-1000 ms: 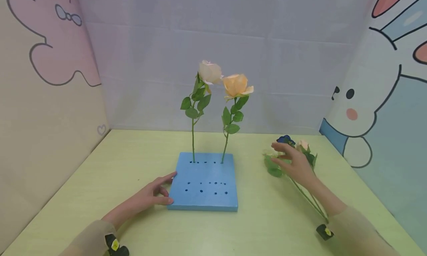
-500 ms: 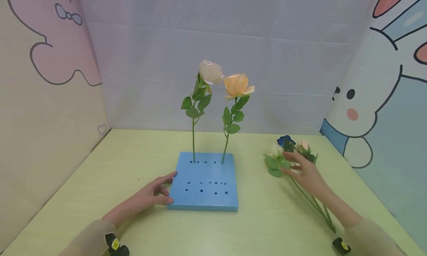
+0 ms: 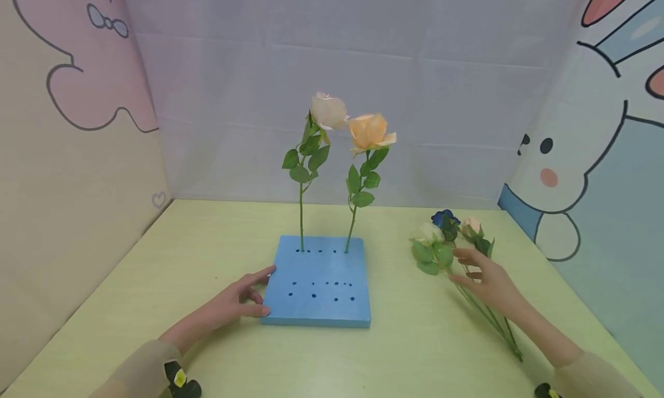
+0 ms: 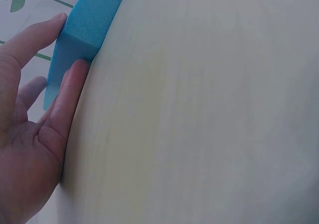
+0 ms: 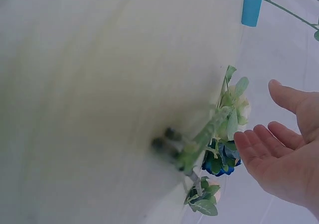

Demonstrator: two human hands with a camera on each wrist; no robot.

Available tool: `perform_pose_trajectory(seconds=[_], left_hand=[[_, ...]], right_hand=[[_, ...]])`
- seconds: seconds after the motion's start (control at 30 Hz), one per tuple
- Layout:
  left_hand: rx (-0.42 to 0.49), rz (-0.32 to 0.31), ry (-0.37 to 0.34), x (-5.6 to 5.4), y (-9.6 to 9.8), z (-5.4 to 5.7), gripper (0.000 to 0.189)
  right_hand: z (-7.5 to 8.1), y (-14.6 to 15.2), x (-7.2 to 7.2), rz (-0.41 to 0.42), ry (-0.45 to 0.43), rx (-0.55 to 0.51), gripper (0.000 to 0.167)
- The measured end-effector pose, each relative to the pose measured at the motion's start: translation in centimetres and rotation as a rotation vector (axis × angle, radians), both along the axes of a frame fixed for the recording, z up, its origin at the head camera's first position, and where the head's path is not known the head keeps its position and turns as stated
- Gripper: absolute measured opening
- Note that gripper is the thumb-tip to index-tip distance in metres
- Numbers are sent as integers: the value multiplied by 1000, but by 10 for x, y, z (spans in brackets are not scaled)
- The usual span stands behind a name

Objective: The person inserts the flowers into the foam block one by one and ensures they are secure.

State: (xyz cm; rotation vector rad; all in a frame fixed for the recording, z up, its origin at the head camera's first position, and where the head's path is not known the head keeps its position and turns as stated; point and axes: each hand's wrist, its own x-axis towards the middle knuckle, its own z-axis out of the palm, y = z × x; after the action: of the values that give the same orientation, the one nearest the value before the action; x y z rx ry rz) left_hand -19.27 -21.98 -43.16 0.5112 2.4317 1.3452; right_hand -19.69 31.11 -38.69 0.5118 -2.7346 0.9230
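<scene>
Blue, flat and square-cornered, a board pierced with rows of small holes (image 3: 324, 271) lies on the pale yellow wood-grained table (image 3: 129, 294), between its left and right edges. A left hand (image 3: 230, 301) rests against the board's left edge, thumb by the near left corner, index finger reaching farther along, fingers spread rather than gripping. Along the board's far edge stand a pale pinkish-white artificial rose (image 3: 329, 111), on the left, and a peach-orange artificial rose (image 3: 369, 131), leaning slightly. Toward the table's far right corner lie a creamy white rose with broad green leaves (image 3: 428, 234), a deep blue rose (image 3: 444, 218) and a pale peach rose (image 3: 471, 226). Over their stems a right hand (image 3: 490, 281) hovers, loosely bent, holding nothing.
</scene>
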Motion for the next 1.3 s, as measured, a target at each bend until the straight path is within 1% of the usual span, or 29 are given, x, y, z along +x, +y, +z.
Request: perform_pose_trajectory(seconds=[0.2,0.47,0.63,0.73,0.97,1.17,1.3], left_hand=[[13,-16,7,0,0,1,85],[15,4,-16,0,1,1,85],[20,5,-18,-2,1,1,85],[23,0,-11,-2,1,0,85],[21,-4,-2,-1,1,1,85],[29,-15,-3,1,0,0,85],[27,-10,-3,2,0,1,84]], right_hand=[[-3,6,3,17,-39,30,57],[-7,13,4,29,-120,42,58],[-8,15,4,36,-149,49,60],[-8,16,5,56,-161,66,61],[-7,22,3,92,-237,94,69],[-6,26,2,131,-253,128,69],[-6,27,2,136,-263,156,67]])
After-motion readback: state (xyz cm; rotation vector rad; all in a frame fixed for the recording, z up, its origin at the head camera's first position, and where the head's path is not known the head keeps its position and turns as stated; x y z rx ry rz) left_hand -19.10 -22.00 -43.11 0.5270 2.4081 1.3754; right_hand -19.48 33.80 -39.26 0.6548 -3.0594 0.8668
